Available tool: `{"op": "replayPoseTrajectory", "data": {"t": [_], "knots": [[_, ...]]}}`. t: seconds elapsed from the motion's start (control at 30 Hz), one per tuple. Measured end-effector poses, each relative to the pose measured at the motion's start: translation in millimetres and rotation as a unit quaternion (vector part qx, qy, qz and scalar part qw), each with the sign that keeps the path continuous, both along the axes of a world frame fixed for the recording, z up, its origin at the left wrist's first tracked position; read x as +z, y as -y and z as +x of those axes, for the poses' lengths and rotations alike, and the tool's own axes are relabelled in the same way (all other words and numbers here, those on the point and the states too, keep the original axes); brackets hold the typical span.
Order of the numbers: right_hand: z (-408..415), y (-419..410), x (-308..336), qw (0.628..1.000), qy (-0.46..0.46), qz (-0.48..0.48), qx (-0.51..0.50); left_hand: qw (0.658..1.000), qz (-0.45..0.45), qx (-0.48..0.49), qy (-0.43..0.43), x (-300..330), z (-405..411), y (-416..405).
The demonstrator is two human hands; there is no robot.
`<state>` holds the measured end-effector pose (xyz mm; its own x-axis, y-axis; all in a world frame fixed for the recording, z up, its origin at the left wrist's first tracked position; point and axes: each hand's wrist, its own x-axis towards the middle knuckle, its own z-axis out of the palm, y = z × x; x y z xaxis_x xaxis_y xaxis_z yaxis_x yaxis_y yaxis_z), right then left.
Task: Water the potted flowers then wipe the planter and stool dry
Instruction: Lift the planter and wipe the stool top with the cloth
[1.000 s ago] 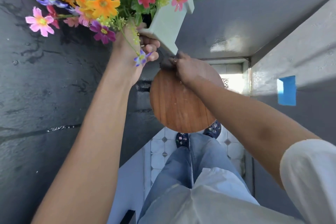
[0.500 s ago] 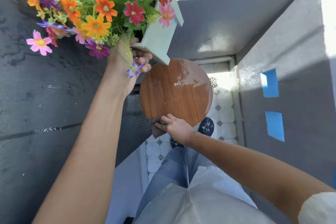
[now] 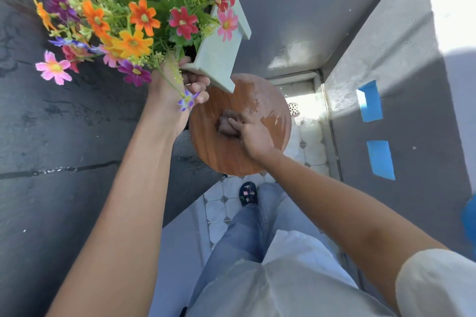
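above stool [image 3: 221, 152], left grip [image 3: 177, 90] holding planter [image 3: 219, 59], right grip [image 3: 253, 134] pressing blurred cloth [image 3: 226, 125]

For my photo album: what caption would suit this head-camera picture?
Left hand lifts the planter of flowers off the stool while the right hand wipes its wet top with a cloth.

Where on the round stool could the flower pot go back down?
The round wooden stool top is bare along its near edge and on its left side, under the lifted pale green planter held by the left hand. The middle is taken: the right hand presses a brown cloth there. The far right rim looks wet.
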<state>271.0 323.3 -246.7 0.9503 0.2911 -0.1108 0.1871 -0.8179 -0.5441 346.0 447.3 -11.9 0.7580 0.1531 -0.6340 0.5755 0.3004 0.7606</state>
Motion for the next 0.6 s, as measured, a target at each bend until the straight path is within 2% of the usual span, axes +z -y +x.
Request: {"op": "replayPoseTrajectory", "data": {"t": [0.17,0.27,0.33,0.43,0.53,0.6], "knots": [[-102,-10,14,0.987,-0.044,0.024,0.15,1.0,0.004,-0.004,-0.005,-4,-3,1],[-104,37,6,0.984,-0.027,0.02,0.174,1.0,0.002,-0.011,-0.003,-6,-6,-1],[-81,71,-1,0.992,-0.026,0.009,0.123,1.0,-0.004,-0.012,-0.001,-6,-8,1],[-22,107,3,1.0,-0.022,0.015,-0.014,1.0,0.003,-0.012,0.005,-5,-11,6],[32,124,13,0.988,-0.057,0.003,-0.142,1.0,0.002,-0.003,-0.002,-5,-12,10],[45,121,13,0.981,-0.052,-0.001,-0.185,1.0,-0.002,0.005,-0.006,-6,-11,9]]}}
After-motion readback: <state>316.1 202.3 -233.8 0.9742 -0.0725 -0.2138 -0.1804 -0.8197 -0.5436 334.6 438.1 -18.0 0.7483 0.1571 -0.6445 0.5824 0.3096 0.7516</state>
